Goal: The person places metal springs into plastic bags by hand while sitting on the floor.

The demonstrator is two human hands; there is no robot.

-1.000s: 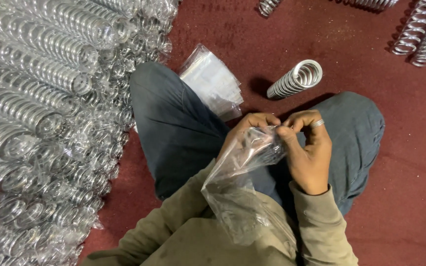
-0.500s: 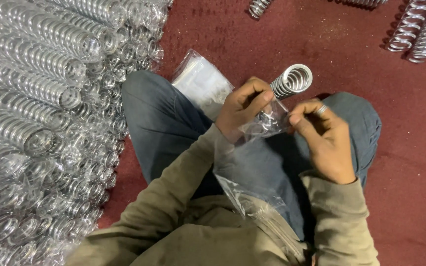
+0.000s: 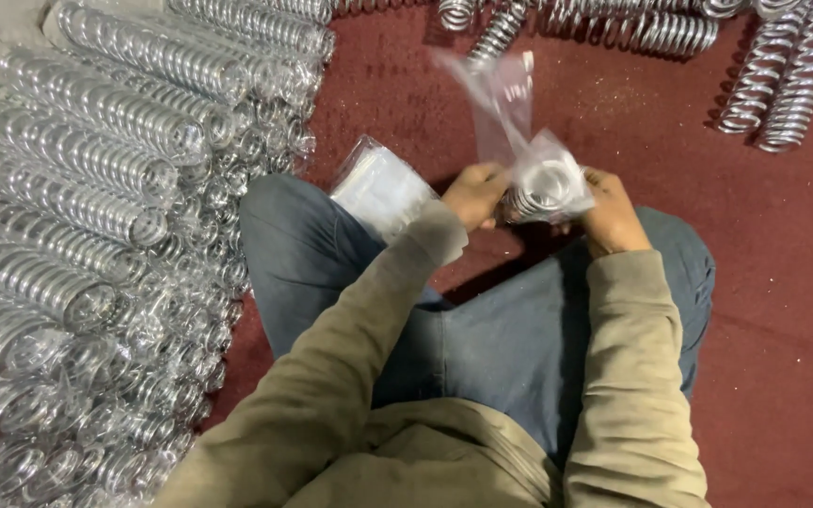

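Here, going from the left edge of the red floor [image 3: 783, 376], you have the big heap of bagged springs [image 3: 77, 235] lying in rows, well apart from your hands. Just beside your left knee lies the stack of empty clear bags [image 3: 383, 183], flat on the floor and nearer your left hand [image 3: 474, 193] than your right. That left hand is closed on the near end of the coil spring [image 3: 543, 183], gripping it through the clear bag [image 3: 510, 113]. The spring sits between both hands, above the floor in front of your knees, its long axis running roughly away from you so you look down its open end. The loose mouth of the bag stands up and away from the grip, toward the far edge of the floor. Your right hand [image 3: 611, 212] clasps the spring's other side, touching the plastic. Farther right, bare springs [image 3: 773, 85] lie along the far edge, well apart from either hand.
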